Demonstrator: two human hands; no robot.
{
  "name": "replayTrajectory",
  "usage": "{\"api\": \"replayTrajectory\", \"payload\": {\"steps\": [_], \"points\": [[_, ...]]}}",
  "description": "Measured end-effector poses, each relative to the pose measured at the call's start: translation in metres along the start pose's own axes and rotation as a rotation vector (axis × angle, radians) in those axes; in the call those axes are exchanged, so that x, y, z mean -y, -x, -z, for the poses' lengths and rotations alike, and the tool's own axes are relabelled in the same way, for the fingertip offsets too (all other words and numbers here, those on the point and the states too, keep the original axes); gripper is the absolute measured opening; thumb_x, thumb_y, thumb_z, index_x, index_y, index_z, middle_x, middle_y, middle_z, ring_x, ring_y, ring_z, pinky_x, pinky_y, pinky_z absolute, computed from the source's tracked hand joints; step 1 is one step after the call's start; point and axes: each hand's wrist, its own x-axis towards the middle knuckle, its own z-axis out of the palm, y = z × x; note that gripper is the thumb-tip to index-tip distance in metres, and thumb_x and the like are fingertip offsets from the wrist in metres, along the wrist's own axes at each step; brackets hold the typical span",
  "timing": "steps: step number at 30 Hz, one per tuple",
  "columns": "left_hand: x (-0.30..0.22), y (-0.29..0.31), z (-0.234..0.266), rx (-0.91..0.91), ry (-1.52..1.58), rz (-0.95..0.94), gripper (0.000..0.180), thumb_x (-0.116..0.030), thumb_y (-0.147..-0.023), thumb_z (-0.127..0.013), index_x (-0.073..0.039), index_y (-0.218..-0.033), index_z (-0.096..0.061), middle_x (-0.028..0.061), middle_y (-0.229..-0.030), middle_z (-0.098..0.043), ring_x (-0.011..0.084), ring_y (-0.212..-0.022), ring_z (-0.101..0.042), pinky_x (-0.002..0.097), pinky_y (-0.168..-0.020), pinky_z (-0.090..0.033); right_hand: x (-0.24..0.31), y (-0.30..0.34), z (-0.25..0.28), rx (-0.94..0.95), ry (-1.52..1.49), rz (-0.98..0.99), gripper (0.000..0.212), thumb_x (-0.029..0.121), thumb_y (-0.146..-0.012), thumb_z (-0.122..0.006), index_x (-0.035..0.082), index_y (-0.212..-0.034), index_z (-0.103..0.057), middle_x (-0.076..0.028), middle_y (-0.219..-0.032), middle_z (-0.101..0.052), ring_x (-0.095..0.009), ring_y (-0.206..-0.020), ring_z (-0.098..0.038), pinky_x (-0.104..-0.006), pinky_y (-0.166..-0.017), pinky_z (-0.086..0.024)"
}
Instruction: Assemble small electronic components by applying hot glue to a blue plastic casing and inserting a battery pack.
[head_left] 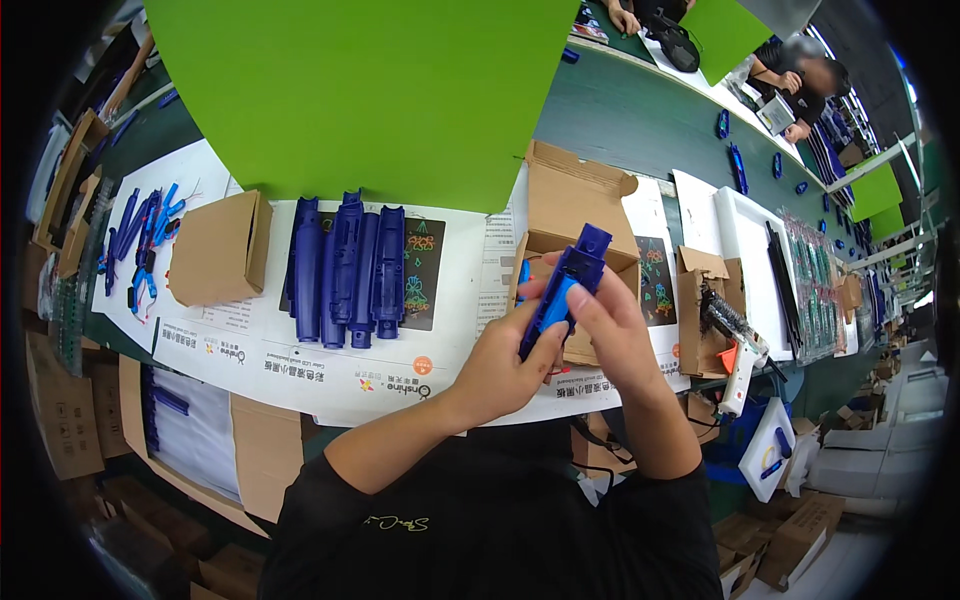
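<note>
Over the front of an open cardboard box [580, 190], both my hands hold a dark blue plastic housing [587, 252], tilted with its far end up to the right. A bright blue piece [556, 303], which looks like a wrapped battery, lies along its open face. My left hand [512, 362] grips the lower end from the left, thumb on the housing. My right hand [612, 325] wraps the right side, its thumb pressing on the bright blue piece. To the left, several dark blue housing shells [345, 270] lie side by side on a printed white sheet [300, 372].
A bright green panel [360, 100] stands behind the shells. At left are a cardboard box [218, 250] and wired blue parts [150, 235]. A white glue gun [738, 378] rests at right near green circuit boards [812, 275]. Another person [785, 85] works across the green bench [640, 105].
</note>
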Motion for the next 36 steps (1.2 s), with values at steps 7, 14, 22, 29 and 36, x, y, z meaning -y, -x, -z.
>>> {"api": "replayTrajectory", "payload": {"steps": [7, 14, 22, 29, 36], "points": [[0.014, 0.005, 0.014, 0.086, -0.151, -0.257, 0.042, -0.027, -0.093, -0.051, -0.001, -0.126, -0.045, 0.0158, -0.111, -0.057, 0.022, -0.095, -0.057, 0.0365, -0.083, -0.047, 0.004, 0.001, 0.028, -0.021, 0.232, 0.18, 0.031, 0.007, -0.09, -0.051, -0.003, -0.118, -0.045, -0.017, -0.105, -0.062, -0.023, -0.102, -0.059, -0.036, -0.089, -0.048], [-0.022, 0.005, 0.127, -0.403, -1.279, -0.134, 0.027, -0.014, -0.08, -0.061, -0.004, -0.105, -0.057, 0.015, -0.096, -0.055, 0.0328, -0.083, -0.055, 0.0385, -0.074, -0.046, 0.064, -0.182, 0.204, -0.502, 0.312, 0.073, 0.029, 0.024, -0.084, -0.064, 0.003, -0.104, -0.058, -0.004, -0.085, -0.06, -0.012, -0.07, -0.057, -0.0267, -0.062, -0.048], [-0.035, -0.035, 0.14, 0.15, -1.726, -0.382, 0.025, -0.004, -0.073, -0.053, -0.012, -0.091, -0.068, 0.0108, -0.103, -0.055, 0.0283, -0.096, -0.05, 0.0371, -0.079, -0.042, -0.076, -0.343, 0.278, -0.79, 1.001, 0.027, 0.045, 0.019, -0.071, -0.074, 0.003, -0.11, -0.06, -0.021, -0.104, -0.064, -0.032, -0.093, -0.063, -0.037, -0.082, -0.05], [-0.048, -0.045, 0.152, 0.376, -1.921, -0.419, 0.006, -0.01, -0.072, -0.056, -0.011, -0.074, -0.062, 0.0039, -0.097, -0.061, 0.0239, -0.101, -0.05, 0.0348, -0.085, -0.038, 0.052, -0.207, 0.221, -0.487, 1.223, 0.296, 0.027, 0.02, -0.082, -0.058, 0.001, -0.1, -0.062, -0.019, -0.092, -0.066, -0.035, -0.086, -0.063, -0.0389, -0.078, -0.05], [-0.055, -0.015, 0.135, -0.134, -0.642, -0.33, 0.018, 0.003, -0.082, -0.05, -0.004, -0.098, -0.049, 0.0084, -0.081, -0.06, 0.0219, -0.071, -0.059, 0.0341, -0.071, -0.049, 0.079, 0.174, 0.201, -0.989, 1.357, -0.373, 0.04, 0.033, -0.085, -0.06, -0.002, -0.065, -0.058, -0.009, -0.052, -0.057, -0.014, -0.041, -0.055, -0.0277, -0.044, -0.042]]}}
